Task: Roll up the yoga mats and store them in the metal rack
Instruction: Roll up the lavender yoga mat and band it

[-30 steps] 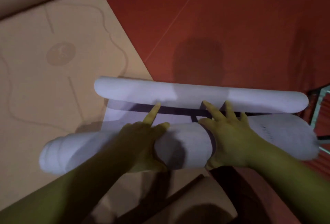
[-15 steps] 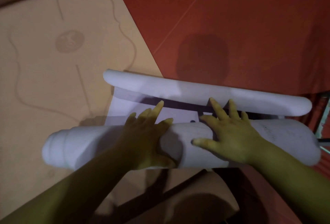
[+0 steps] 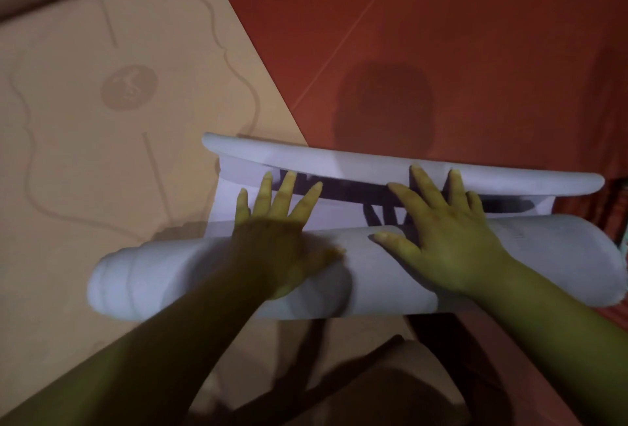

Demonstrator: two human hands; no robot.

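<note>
Straight fingers of left hand (image 3: 275, 232) and right hand (image 3: 438, 232) press mat roll (image 3: 543, 255); roll's left end stepped, uneven push risks coning; curled far edge (image 3: 373, 160) may crease

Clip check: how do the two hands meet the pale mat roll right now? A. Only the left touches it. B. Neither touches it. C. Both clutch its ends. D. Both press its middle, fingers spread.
D: the left hand and the right hand both lie palm-down on the middle of the pale mat roll, fingers straight and spread.
</note>
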